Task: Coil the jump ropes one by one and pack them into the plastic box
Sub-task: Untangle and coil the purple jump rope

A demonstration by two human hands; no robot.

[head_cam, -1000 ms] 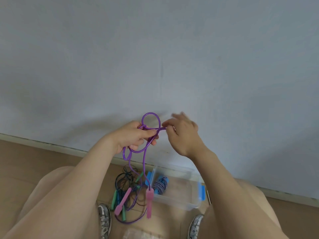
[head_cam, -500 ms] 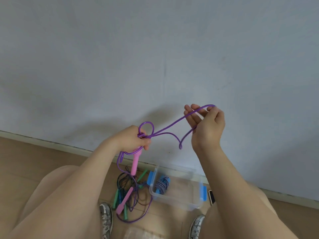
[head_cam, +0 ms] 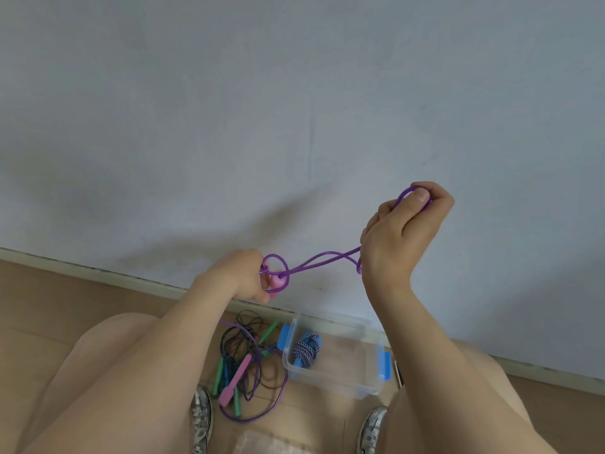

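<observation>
Grey wall [head_cam: 294, 109] behind the grip; below it, pale baseboard [head_cam: 131, 279], wooden floor [head_cam: 49, 306], silvery sneakers [head_cam: 202, 411] well apart.

- I see a pale wooden plank floor [head_cam: 98, 309] meeting the wall.
- A clear rectangular plastic box [head_cam: 347, 362] with blue latches sits on it.
- At the box's nine o'clock lies a tangle of jump ropes [head_cam: 244, 362] with pink, green and blue handles; a purple cord [head_cam: 248, 421] loops out at the tangle's six o'clock.
- Grey sneakers stand at seven [head_cam: 201, 411] and five o'clock [head_cam: 371, 427] of the box.
</observation>
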